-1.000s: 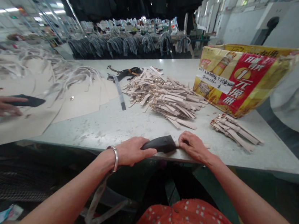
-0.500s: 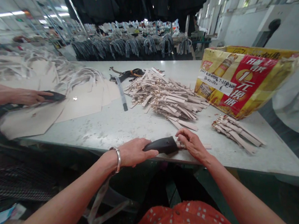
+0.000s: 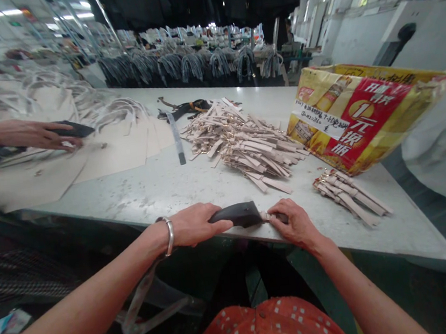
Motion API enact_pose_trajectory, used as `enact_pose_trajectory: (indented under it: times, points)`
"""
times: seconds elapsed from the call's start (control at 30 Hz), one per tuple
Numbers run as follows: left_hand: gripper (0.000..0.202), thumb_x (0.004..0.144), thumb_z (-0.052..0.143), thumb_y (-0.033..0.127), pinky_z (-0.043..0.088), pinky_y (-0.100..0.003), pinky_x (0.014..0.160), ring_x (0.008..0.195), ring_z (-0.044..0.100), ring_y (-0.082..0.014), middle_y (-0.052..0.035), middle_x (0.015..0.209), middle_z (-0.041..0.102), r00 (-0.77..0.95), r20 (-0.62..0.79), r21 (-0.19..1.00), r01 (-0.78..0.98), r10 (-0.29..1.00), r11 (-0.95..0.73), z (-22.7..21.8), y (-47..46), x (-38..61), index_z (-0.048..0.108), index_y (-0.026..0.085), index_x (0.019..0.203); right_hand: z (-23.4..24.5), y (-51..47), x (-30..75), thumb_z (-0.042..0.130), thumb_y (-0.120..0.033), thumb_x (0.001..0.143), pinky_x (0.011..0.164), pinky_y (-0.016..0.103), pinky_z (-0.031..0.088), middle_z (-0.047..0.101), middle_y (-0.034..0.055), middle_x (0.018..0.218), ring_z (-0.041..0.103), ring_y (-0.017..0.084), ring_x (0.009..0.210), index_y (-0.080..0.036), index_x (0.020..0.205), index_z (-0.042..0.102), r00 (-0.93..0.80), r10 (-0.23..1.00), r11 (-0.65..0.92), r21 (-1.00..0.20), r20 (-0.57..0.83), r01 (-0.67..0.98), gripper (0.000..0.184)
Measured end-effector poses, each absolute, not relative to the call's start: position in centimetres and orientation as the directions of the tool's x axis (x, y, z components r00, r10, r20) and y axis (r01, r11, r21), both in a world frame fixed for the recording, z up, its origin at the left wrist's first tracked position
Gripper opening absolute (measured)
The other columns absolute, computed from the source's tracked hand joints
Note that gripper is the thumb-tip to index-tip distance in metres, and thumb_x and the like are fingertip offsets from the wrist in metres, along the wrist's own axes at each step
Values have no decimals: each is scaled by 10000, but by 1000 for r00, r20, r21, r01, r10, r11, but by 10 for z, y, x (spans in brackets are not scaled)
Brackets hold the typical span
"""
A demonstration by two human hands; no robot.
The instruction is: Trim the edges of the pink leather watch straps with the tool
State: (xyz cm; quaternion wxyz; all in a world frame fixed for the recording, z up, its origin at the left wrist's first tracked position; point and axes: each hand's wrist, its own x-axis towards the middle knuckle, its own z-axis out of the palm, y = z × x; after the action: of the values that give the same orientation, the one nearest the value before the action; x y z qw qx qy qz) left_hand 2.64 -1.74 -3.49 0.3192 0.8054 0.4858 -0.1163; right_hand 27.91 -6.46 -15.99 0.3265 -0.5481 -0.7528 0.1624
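Observation:
At the near edge of the grey table (image 3: 192, 184), my left hand (image 3: 192, 226) is closed around a black tool (image 3: 240, 214) lying flat. My right hand (image 3: 297, 223) sits just right of the tool's end, its fingers pinched on a small beige strap piece (image 3: 266, 217) there. A big heap of beige straps with gold clasps (image 3: 245, 148) lies beyond my hands. A smaller bundle of the same straps (image 3: 346, 194) rests to the right.
A yellow and red printed bag (image 3: 358, 115) stands at the right. Another person's hand (image 3: 36, 134) at the left holds a black tool over beige cut panels (image 3: 115, 153). A dark ruler (image 3: 177, 139) lies mid-table. Dark straps hang in rows behind.
My right hand's fingers dropped from a raised pinch back down onto the strap piece at the tool's end. The other person's hand shifted along the beige panels.

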Motion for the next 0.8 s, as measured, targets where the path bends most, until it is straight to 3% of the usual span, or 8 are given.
enact_pose_trajectory:
  times: [0.37,0.8]
  points:
    - [465,752,402,604,327,-229,437,450,507,-125,-8,626,613,482,-467,307,875,741,-375,-29,-22,24,604,188,796,-157,-67,279,572,-200,747,734,304,404,605,43,805,519,182,796,-207,880,637,-156,937,321,-597,313,735,148]
    - [446,751,384,619,347,-221,378,358,492,-121,37,506,514,485,-495,422,859,721,-289,-39,-24,32,516,193,741,-155,-71,281,578,-208,743,743,304,400,602,50,804,516,186,810,-192,843,633,-128,937,306,-581,326,754,115]
